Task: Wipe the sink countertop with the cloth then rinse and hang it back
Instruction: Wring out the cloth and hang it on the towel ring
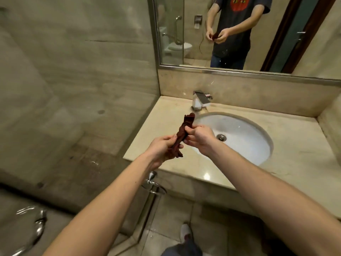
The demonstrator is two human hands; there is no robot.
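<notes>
A dark red cloth (184, 130), twisted into a narrow bunch, is held above the left part of the beige marble countertop (287, 143). My left hand (163, 149) grips its lower end and my right hand (199, 138) grips its middle, just left of the white oval sink basin (245, 143). The upper end of the cloth sticks up free. A chrome faucet (200, 100) stands behind the basin; no water runs from it.
A chrome towel ring (156, 186) hangs on the cabinet front under the counter's left corner. Another chrome ring (35, 228) is on the left wall, low down. A mirror (239, 34) above the counter reflects a person. A shoe (185, 233) stands on the tiled floor.
</notes>
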